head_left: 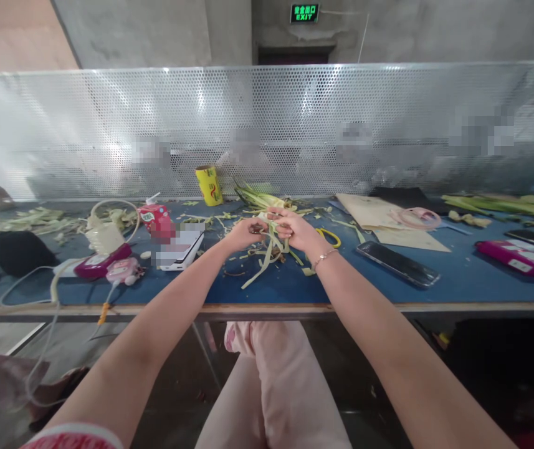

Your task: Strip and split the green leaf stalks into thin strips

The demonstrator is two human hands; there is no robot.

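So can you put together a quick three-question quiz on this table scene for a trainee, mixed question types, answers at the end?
1. Multiple choice: on which side does the person wear the bracelet? A, left; B, right; C, both.
2. True or false: the yellow container stands nearer the perforated screen than the left hand does.
3. Fill the gap: a long pale strip shows below the right hand, against the ____ tabletop.

Key: 1, B; 2, true; 3, blue.
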